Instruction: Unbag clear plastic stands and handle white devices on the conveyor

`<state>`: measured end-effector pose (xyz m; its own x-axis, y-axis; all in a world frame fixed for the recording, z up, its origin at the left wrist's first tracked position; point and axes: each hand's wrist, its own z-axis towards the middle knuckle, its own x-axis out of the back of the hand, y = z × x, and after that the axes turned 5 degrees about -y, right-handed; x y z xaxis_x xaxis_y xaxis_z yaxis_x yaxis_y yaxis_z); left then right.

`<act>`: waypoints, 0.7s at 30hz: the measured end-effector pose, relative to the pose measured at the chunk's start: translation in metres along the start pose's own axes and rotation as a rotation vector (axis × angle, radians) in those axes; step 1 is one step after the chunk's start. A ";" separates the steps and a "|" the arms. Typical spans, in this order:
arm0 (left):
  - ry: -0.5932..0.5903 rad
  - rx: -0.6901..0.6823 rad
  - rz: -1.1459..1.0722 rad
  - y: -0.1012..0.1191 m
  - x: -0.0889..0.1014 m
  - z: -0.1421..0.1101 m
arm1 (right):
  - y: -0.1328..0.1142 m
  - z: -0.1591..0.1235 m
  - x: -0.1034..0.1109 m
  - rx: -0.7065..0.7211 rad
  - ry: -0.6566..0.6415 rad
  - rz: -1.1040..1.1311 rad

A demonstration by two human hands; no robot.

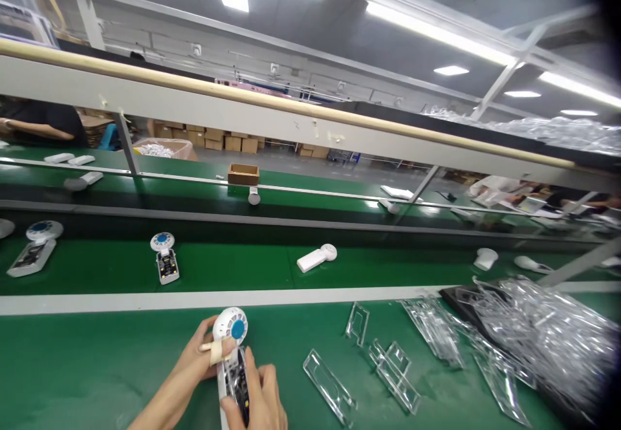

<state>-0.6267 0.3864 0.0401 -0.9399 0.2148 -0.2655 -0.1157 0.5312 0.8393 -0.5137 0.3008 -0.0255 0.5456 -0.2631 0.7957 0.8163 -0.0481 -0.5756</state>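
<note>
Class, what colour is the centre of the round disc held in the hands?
The centre of the round disc is blue; see the head view.

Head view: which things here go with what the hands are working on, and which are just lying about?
With the work: the left hand and right hand gripping a white round-headed handheld device; probably the clear acrylic stands nearby.

Lying about: similar devices on the green belt; cardboard cartons beyond the rail.

Passable: green mat (pixel 97 378) left of left hand (pixel 194 365) | Blocked: clear acrylic stands (pixel 330 388) beside right hand (pixel 257 397)
</note>
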 end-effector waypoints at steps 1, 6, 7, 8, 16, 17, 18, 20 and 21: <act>0.004 -0.010 -0.011 0.003 -0.001 -0.002 | -0.004 0.003 0.002 0.004 0.026 -0.012; 0.066 -0.094 -0.077 0.024 -0.005 -0.012 | -0.025 0.013 0.007 0.022 0.085 -0.093; 0.083 -0.113 -0.092 0.028 -0.007 -0.014 | -0.027 0.014 0.007 0.004 0.072 -0.109; 0.099 -0.128 -0.099 0.032 -0.009 -0.016 | -0.027 0.015 0.008 -0.027 0.045 -0.118; 0.077 -0.130 -0.164 0.017 -0.026 -0.011 | -0.010 0.022 0.036 0.123 -0.010 -0.026; 0.059 -0.082 -0.162 0.013 -0.027 -0.010 | -0.010 0.023 0.038 0.143 0.012 -0.009; 0.048 -0.041 -0.157 0.011 -0.028 -0.010 | -0.010 0.024 0.040 0.143 0.043 0.030; 0.073 -0.032 -0.113 0.007 -0.030 -0.011 | -0.011 0.028 0.039 0.052 0.128 0.191; 0.101 -0.062 -0.082 0.005 -0.032 -0.012 | -0.011 0.031 0.038 -0.040 0.167 0.301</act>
<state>-0.6013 0.3730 0.0585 -0.9536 0.0879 -0.2879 -0.2099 0.4914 0.8453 -0.4960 0.3215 0.0163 0.7195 -0.4252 0.5491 0.6137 0.0189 -0.7893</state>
